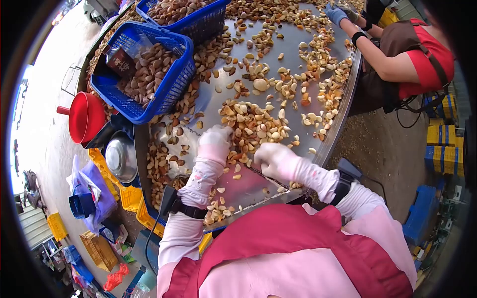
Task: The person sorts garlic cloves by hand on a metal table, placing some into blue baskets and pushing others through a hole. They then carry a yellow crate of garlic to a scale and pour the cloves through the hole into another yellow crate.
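Observation:
A loose heap of garlic cloves (pixel 258 121), some peeled white and some in brown skin, lies on the metal table in front of me. At the heap's left edge is my left hand (pixel 214 141), in a white glove, its fingers curled in toward the cloves. My right hand (pixel 278 161), also gloved in white, hovers at the heap's lower right with bent fingers pressed together. Whatever either hand pinches is too small or hidden to make out. A few single cloves lie on the metal between my hands.
Blue baskets (pixel 174 94) of unpeeled cloves stand at the table's left. Beyond them hang a red pan (pixel 85 118) and a metal bowl (pixel 120 158). A co-worker's gloved hand (pixel 337 15) is at the far right edge. Yellow crates (pixel 131 198) stand below left.

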`<move>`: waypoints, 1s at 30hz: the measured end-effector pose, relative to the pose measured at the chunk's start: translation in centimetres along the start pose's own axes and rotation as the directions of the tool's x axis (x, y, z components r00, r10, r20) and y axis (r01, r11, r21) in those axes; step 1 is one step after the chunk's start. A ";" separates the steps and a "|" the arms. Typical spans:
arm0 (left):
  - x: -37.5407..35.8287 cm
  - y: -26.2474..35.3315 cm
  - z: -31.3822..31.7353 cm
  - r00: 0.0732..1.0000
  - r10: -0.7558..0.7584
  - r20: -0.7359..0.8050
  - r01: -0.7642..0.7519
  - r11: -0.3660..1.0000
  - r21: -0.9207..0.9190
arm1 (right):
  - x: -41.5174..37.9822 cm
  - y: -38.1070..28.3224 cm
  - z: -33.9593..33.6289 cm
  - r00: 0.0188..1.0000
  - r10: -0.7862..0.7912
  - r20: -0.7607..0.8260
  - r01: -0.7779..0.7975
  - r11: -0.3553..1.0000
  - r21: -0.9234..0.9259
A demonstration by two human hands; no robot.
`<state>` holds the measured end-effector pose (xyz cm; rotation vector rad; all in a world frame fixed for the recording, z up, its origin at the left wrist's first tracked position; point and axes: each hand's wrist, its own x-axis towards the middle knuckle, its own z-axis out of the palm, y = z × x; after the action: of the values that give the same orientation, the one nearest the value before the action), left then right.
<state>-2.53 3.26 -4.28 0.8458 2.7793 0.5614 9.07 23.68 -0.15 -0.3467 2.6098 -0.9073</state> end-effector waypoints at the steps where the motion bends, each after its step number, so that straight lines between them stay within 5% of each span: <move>1: 0.0 -0.4 -0.1 0.998 -0.065 0.001 0.065 0.994 -0.089 | 0.3 0.9 -1.0 0.990 0.110 -0.093 -0.089 0.974 0.208; 3: -1.3 -0.4 -0.7 0.983 -0.173 -0.062 0.160 0.972 -0.170 | 0.4 3.4 -0.7 0.943 0.153 -0.294 -0.064 0.955 0.290; 4: -1.8 0.2 -1.0 0.992 -0.124 0.018 0.126 0.985 -0.118 | 1.2 3.8 -0.1 0.916 -0.021 -0.400 0.034 0.999 0.024; 5: -2.3 1.0 -0.9 0.992 -0.081 0.100 0.088 0.993 -0.073 | 1.6 3.9 0.7 0.914 -0.012 -0.405 0.027 0.999 0.032; 7: -2.5 2.3 0.1 0.995 -0.067 0.072 0.064 0.997 0.037 | 3.5 1.9 1.0 0.966 0.097 -0.241 -0.165 0.945 -0.282; 11: -1.3 1.4 2.3 0.991 -0.132 -0.004 0.130 0.964 0.231 | 5.1 0.5 -0.5 0.974 0.200 -0.104 -0.222 0.930 -0.292; 13: -0.5 0.8 0.5 0.935 -0.348 0.066 0.345 0.937 0.058 | 4.5 1.2 -3.2 0.965 0.257 0.040 -0.259 0.965 0.037; 14: -1.1 0.3 -1.3 0.878 -0.388 0.281 0.468 0.822 -0.325 | 3.6 3.0 -2.8 0.972 0.234 0.011 -0.231 0.948 0.218; 15: -1.2 1.1 -2.5 0.880 -0.388 0.273 0.464 0.823 -0.326 | 3.2 4.5 -2.2 0.977 0.213 -0.017 -0.190 0.901 0.391; 16: -1.7 2.5 -3.1 0.959 -0.227 0.168 0.279 0.848 -0.450 | 2.8 1.8 -5.0 0.856 0.387 0.342 -0.513 0.557 0.654; 17: -2.3 3.8 -3.3 0.996 -0.067 0.054 0.086 0.832 -0.548 | 3.0 1.2 -3.9 0.850 0.389 0.354 -0.523 0.545 0.656; 18: -2.3 4.9 -3.2 0.980 -0.182 0.085 0.188 0.681 -0.708 | 3.2 0.7 -2.6 0.865 0.359 0.351 -0.477 0.370 0.797; 19: -1.6 4.1 -2.9 0.980 -0.183 0.080 0.185 0.682 -0.708 | 3.9 0.8 -1.8 0.886 0.331 0.325 -0.398 0.186 0.898; 21: -0.3 0.5 -1.4 0.971 -0.218 -0.101 0.172 0.924 -0.341 | 5.0 1.3 -0.9 0.887 0.295 0.356 -0.433 0.262 0.862; 23: -0.1 -0.3 -0.3 0.986 -0.077 -0.148 0.038 0.968 -0.250 | 5.4 0.8 -2.0 0.903 0.298 0.308 -0.423 0.499 0.756; 24: 0.1 0.3 -0.9 0.989 -0.025 -0.143 0.016 0.998 -0.058 | 5.6 1.6 -1.5 0.902 0.299 0.312 -0.426 0.499 0.755; 25: 0.5 0.7 -1.3 0.991 0.029 -0.131 -0.011 0.990 0.138 | 5.9 2.7 -0.9 0.954 0.285 0.087 -0.278 0.744 0.608; 26: 0.9 0.6 -0.8 0.990 0.028 -0.138 -0.008 0.990 0.137 | 6.1 3.6 -0.4 0.972 0.196 -0.128 -0.136 0.918 0.373; 27: 1.5 0.6 -0.3 0.994 -0.077 -0.076 0.094 0.963 0.251 | 6.2 3.0 -0.9 0.973 0.191 -0.132 -0.131 0.921 0.367; 28: 1.9 0.4 0.1 0.982 -0.186 -0.027 0.183 0.913 0.365 | 6.0 2.3 -1.3 0.953 0.299 0.041 -0.268 0.777 0.569; 29: 2.0 0.0 0.2 0.983 -0.182 -0.035 0.182 0.914 0.363 | 5.8 1.6 -1.7 0.905 0.358 0.231 -0.408 0.574 0.709; 30: 1.8 -0.3 -0.2 0.977 -0.212 0.002 0.207 0.956 0.206 | 5.8 1.1 -1.8 0.893 0.388 0.229 -0.425 0.559 0.712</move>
<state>-4.22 3.99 -4.31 0.5768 2.8911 0.2298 2.94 23.59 -0.98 0.4498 1.8753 -1.6360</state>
